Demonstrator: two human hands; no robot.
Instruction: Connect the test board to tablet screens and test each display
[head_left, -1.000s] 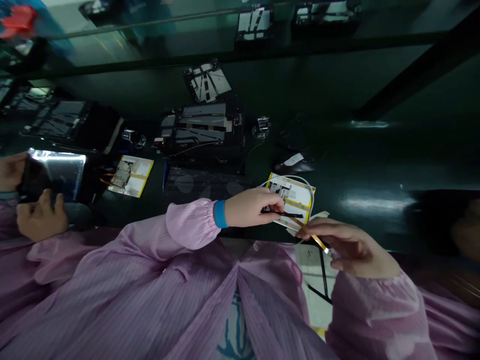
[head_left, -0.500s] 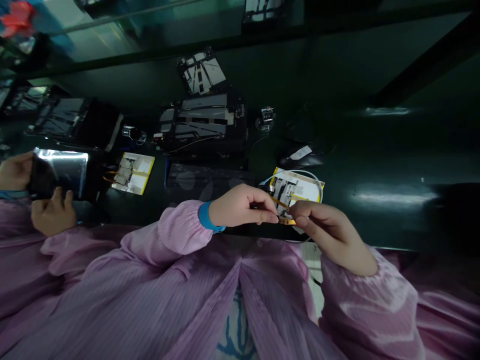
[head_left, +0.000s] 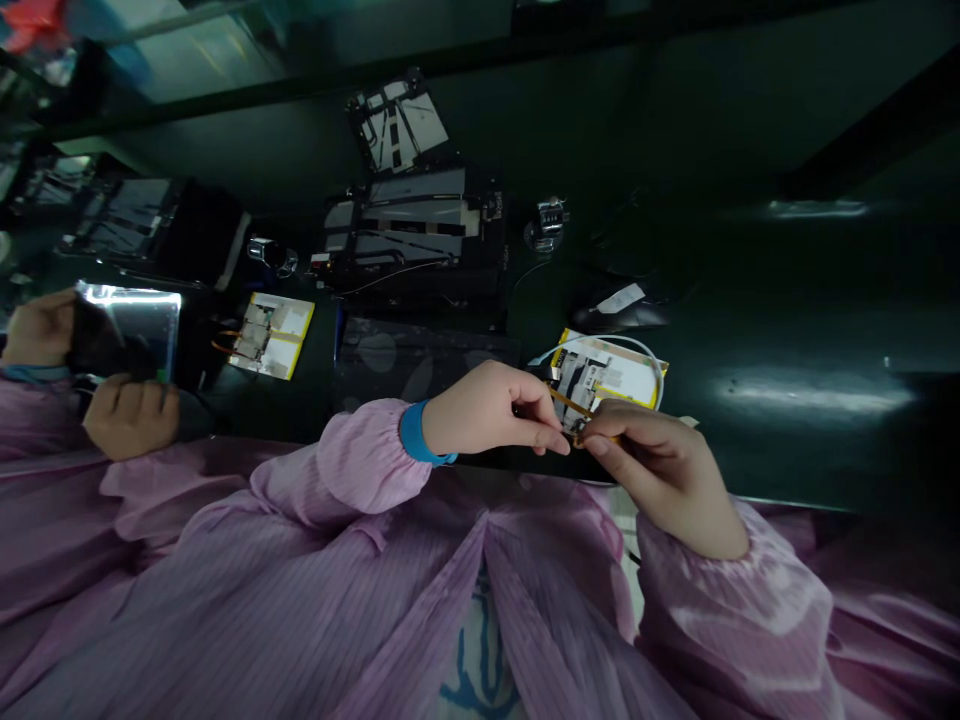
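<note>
An orange flex cable (head_left: pixel 571 404) runs from a white-and-yellow battery pack with a circuit board (head_left: pixel 626 375) toward my fingertips. My right hand (head_left: pixel 667 465) pinches the cable's end between thumb and forefinger. From the other side, my left hand (head_left: pixel 495 408), with a blue band at the wrist, is closed in a pinch at the same end; its fingertips almost meet the right ones. The small part between them is mostly hidden. A white cable (head_left: pixel 637 347) loops over the battery pack, which lies just beyond my hands.
A dark panel (head_left: pixel 420 360) lies left of the battery pack, with opened tablet housings (head_left: pixel 412 225) behind it. A black mouse (head_left: pixel 622 308) and a small metal device (head_left: pixel 547 222) are farther back. At left, a co-worker's hands (head_left: pixel 135 412) hold a screen (head_left: pixel 135 325) near another battery pack (head_left: pixel 274 335).
My fingertips have come closer together, and the orange strip between them is now mostly covered. The co-worker's nearer hand has curled its fingers. The whole view has shifted slightly.
</note>
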